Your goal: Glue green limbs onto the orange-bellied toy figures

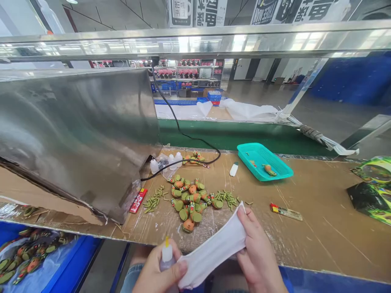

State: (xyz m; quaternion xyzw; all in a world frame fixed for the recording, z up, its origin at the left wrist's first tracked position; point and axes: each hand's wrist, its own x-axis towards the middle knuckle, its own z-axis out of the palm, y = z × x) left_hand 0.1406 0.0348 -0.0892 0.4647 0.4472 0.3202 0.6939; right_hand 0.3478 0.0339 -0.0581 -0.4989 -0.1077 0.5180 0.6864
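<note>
A white cloth (214,250) is stretched between my two hands above the table's front edge. My left hand (163,270) pinches its lower left end with the thumb. The same hand is wrapped round a small squeeze bottle (167,253) with a white cap and a yellow tip, held upright. My right hand (255,252) grips the cloth's upper right end between thumb and fingers. Just beyond the cloth lies a pile of small green and orange figurines (191,199). Small green strips (226,198) lie to its right, and more green strips (154,199) to its left.
A large metal box (79,138) stands on the left, with a black cable (180,128) looping out beside it. A turquoise basket (262,160) holds a few pieces. A cutter knife (285,211) lies on the right. A blue crate (70,264) of figurines stands lower left.
</note>
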